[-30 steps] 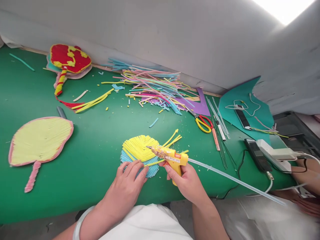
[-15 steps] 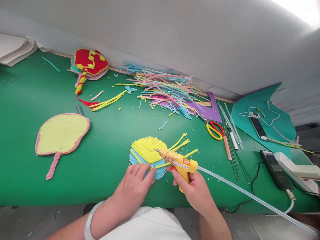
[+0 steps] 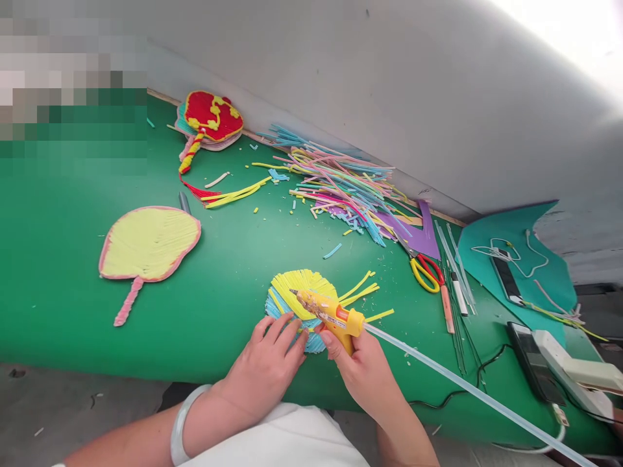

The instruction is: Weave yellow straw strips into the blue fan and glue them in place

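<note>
My left hand (image 3: pixel 265 366) lies with fingers spread on the lower edge of a small fan shape (image 3: pixel 296 292) made of yellow and blue strips, pressing it to the green table (image 3: pixel 219 292). My right hand (image 3: pixel 363 373) grips a yellow glue gun (image 3: pixel 335 314) whose crusted nozzle points left over the fan's yellow strips. A long clear glue stick (image 3: pixel 462 386) trails from the gun's back toward the lower right. Loose yellow strip ends (image 3: pixel 363 288) stick out on the fan's right.
A yellow fan with pink edge (image 3: pixel 148 243) lies left; a red and yellow fan (image 3: pixel 211 117) at the back. Several coloured strips (image 3: pixel 341 185) are piled by the wall. Scissors (image 3: pixel 424 272), a phone (image 3: pixel 506 279) on teal foam and a power strip (image 3: pixel 574 373) lie right.
The view has shifted left, so everything sits further right in frame. My left hand's fingers have spread higher onto the fan; the glue gun's nozzle stays over the yellow strips.
</note>
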Tool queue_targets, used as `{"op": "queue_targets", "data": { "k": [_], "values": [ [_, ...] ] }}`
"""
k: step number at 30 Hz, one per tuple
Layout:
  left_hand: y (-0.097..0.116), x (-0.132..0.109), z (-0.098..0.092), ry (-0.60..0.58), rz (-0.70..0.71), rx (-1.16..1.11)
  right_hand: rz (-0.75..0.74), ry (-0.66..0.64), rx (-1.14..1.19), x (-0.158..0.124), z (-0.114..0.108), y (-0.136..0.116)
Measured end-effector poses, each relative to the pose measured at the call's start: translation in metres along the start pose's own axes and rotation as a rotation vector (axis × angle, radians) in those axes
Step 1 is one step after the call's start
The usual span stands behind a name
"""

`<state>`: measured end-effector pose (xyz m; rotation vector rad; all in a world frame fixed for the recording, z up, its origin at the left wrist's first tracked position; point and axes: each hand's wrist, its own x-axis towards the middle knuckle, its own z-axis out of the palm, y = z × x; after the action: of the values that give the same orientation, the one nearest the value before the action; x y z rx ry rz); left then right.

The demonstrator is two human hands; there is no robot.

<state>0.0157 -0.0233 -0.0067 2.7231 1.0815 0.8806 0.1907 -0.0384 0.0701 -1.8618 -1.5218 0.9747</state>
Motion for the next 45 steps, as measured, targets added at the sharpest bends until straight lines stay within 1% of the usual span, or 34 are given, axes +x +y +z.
{"op": "queue_targets", "data": {
  "k": [5, 10, 15, 21, 33, 45],
  "values": [
    [-0.001, -0.005, 0.001, -0.004, -0.004, -0.009, -0.01, -0.085, -0.015, 0.008, 0.01, -0.001],
    [-0.002, -0.006, 0.001, -0.027, -0.022, -0.032, -0.037, -0.115, -0.043, 0.018, 0.021, -0.004],
    [-0.002, -0.005, 0.0, 0.025, -0.028, -0.044, -0.07, -0.145, -0.097, 0.021, 0.025, -0.006],
    [-0.003, -0.001, -0.002, 0.067, -0.02, -0.048, -0.082, -0.137, -0.148, 0.022, 0.027, -0.006],
    [-0.004, -0.004, 0.0, 0.019, -0.022, -0.07, -0.086, -0.134, -0.183, 0.022, 0.028, -0.004],
    [-0.006, -0.004, 0.001, 0.009, -0.019, -0.066, -0.082, -0.124, -0.217, 0.021, 0.028, -0.004]
  ]
}}
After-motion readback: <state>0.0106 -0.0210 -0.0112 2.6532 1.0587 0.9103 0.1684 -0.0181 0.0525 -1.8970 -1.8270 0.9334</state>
